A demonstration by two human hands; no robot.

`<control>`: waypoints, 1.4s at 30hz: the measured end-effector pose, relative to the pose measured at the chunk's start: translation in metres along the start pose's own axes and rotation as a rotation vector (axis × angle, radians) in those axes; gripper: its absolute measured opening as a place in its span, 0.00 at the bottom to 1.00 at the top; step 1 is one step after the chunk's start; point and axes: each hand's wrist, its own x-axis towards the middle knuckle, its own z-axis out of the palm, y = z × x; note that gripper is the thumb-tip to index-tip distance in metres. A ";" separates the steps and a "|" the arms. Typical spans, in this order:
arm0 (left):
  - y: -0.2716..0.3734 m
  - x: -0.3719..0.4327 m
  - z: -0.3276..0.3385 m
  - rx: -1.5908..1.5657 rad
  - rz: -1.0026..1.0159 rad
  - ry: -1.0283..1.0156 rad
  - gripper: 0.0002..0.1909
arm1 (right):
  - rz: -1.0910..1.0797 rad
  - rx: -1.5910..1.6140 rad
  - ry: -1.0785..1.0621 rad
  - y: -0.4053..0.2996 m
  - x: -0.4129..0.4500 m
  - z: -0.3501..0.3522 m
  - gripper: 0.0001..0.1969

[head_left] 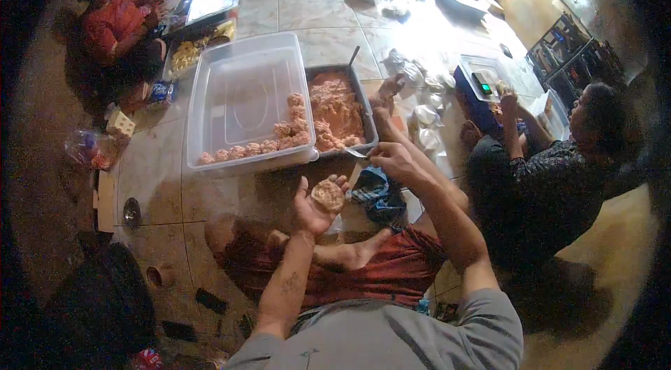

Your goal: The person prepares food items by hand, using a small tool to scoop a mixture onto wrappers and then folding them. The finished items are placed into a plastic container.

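Observation:
On the upturned palm of my left hand (314,212) lies a flat round wrapper (328,196), brownish on top. My right hand (393,160) grips a thin metal utensil (356,153) near the front right corner of a grey tray. Pinkish ground filling (335,102) fills that grey tray (371,123), and a handle sticks up at its back. Left of it, partly over its rim, stands a translucent plastic bin (191,107). Filling balls (253,149) line the bin's front edge and are heaped in its right front corner.
A dark blue cloth (378,194) lies by my legs. Plastic-wrapped bundles (427,115) sit right of the tray. A person at right sits by a digital scale (482,84); another person sits at upper left by a tray of yellowish pieces (186,57). A cup (160,276) stands at lower left.

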 end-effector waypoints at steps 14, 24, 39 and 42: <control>-0.015 -0.006 0.045 -0.004 0.147 0.045 0.38 | -0.368 -0.547 0.031 -0.044 -0.093 0.046 0.13; -0.009 -0.044 0.031 0.726 0.165 0.015 0.36 | 0.002 0.412 -0.169 0.021 -0.065 0.099 0.19; 0.022 -0.049 0.077 1.116 0.433 -0.226 0.30 | -0.138 0.543 0.151 -0.009 -0.085 0.091 0.10; 0.019 -0.043 0.072 0.767 0.401 -0.193 0.23 | 0.035 0.826 0.045 0.001 -0.104 0.123 0.10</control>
